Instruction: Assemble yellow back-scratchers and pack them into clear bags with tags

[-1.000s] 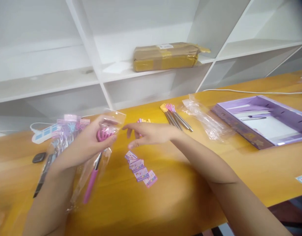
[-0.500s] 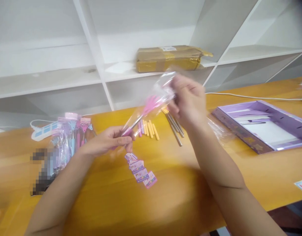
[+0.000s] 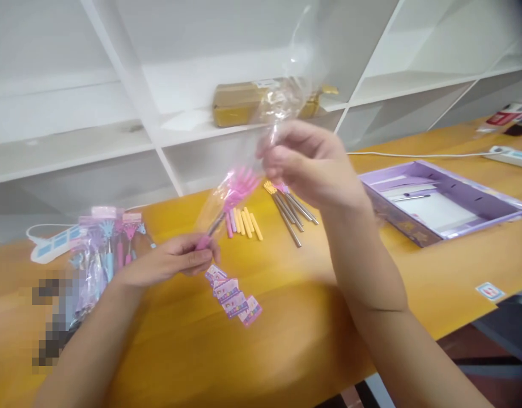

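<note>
A pink back scratcher point(image 3: 240, 186) with a hand-shaped head and a metal rod is inside a clear plastic bag point(image 3: 281, 102). My left hand point(image 3: 179, 258) is closed around its pink handle end through the bag. Above the scratcher's head, my right hand point(image 3: 312, 161) pinches the bag, and the loose film sticks up past the fingers. Below my left hand lie several overlapping purple printed cards point(image 3: 233, 297). Behind the hands are yellow handle sleeves point(image 3: 246, 222), pink and purple ones beside them, and metal rods with yellow and pink hand heads point(image 3: 288, 212).
Bagged back scratchers point(image 3: 101, 255) lie in a pile at the left, in front of a power strip point(image 3: 56, 243). At the right sits a shallow purple box point(image 3: 426, 241) with a pen inside. A taped carton point(image 3: 239, 105) rests on the white shelf behind.
My right hand has slid up the bag, and the film now stands above the fingers. The scratcher is still in my left hand. The whole view has shifted slightly to the right.
</note>
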`<state>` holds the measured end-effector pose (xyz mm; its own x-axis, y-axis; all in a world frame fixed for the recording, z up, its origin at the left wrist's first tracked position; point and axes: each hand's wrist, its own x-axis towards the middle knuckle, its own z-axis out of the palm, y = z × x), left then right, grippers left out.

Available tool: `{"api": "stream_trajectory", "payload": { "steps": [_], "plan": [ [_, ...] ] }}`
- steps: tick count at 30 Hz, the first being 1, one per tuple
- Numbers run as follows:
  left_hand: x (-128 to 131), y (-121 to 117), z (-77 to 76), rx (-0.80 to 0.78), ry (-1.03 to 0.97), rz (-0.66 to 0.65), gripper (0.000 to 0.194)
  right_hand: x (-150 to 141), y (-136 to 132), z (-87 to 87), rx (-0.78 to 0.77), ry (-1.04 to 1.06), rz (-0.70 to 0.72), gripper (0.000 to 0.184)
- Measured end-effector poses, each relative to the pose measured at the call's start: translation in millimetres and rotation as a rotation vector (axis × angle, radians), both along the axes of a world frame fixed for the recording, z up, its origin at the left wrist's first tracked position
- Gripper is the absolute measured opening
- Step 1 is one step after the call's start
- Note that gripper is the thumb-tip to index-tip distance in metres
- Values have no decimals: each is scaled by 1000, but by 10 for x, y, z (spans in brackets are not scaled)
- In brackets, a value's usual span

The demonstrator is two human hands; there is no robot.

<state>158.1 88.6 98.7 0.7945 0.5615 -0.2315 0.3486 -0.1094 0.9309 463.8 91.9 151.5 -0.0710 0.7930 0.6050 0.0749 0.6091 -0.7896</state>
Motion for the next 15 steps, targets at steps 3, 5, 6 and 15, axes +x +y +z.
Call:
{"api": "stream_trajectory", "payload": {
  "steps": [3, 5, 6, 15],
  "plan": [
    [-6, -15, -5, -17, 56, 49, 32, 88, 110, 6, 9, 78, -48, 33],
    [-8, -16, 5, -19, 83, 80, 32, 340, 209, 35, 68, 271, -90, 24],
    [-9, -13, 11, -18, 87, 84, 33, 522, 261, 51, 87, 359, -104, 20],
    [-10, 4, 53, -8, 68, 93, 31, 2089, 485, -194, -450, 34, -887, 15]
  ]
}}
